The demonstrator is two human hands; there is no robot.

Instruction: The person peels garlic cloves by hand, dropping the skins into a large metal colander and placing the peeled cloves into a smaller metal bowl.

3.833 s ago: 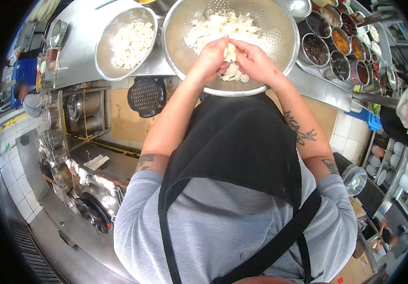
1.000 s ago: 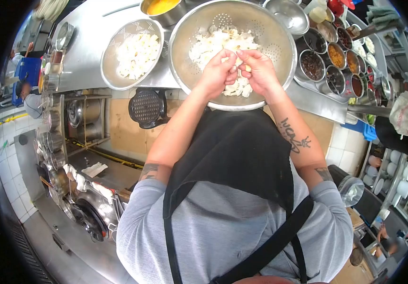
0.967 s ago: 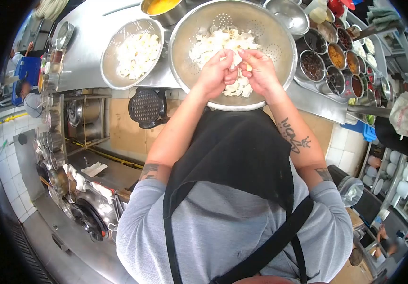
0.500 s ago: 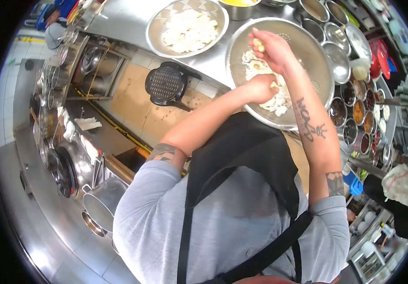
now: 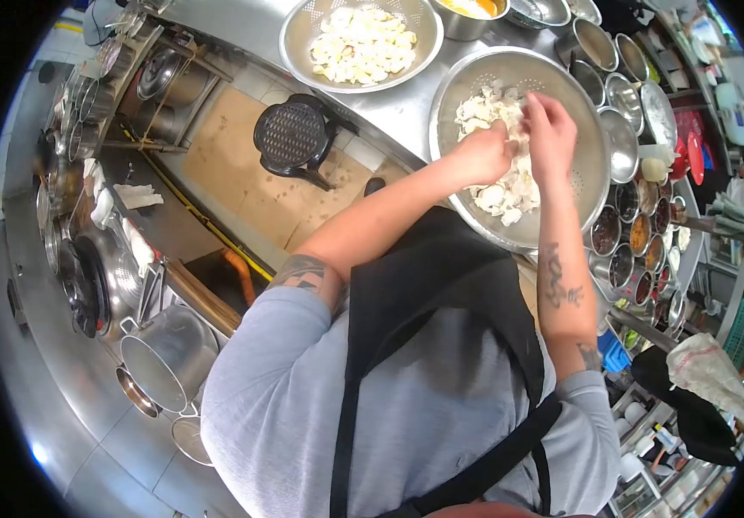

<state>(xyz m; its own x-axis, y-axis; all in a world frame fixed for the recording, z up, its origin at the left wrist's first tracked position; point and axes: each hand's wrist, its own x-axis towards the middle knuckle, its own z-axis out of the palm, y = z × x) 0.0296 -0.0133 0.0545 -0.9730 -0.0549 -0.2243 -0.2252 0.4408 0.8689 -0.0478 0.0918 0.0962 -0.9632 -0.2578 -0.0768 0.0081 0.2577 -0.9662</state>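
Both hands are over a large perforated steel colander [image 5: 592,203] on the counter, holding loose whitish pieces [image 5: 510,197] whose kind I cannot make out. My left hand [image 5: 484,157] is closed, knuckles up, above the left part of the heap; its fingertips and whatever they grip are hidden. Close beside it on the right, my right hand [image 5: 551,138] has bent fingers drawn together toward the left hand. What lies in them is too small to make out. A second colander [image 5: 290,52] to the left holds pale yellow pieces [image 5: 363,45].
Behind the colanders stands a steel pot [image 5: 467,28] with orange-yellow contents. Steel bowls [image 5: 618,134] and small sauce containers [image 5: 639,233] crowd the right side. A black stool [image 5: 292,136] stands on the floor left of the counter. Large pots [image 5: 169,354] sit at lower left.
My right hand has come down to my left hand; the pale yellow piece seen in it before no longer shows. My left hand stays over the heap. The whole view has shifted somewhat.
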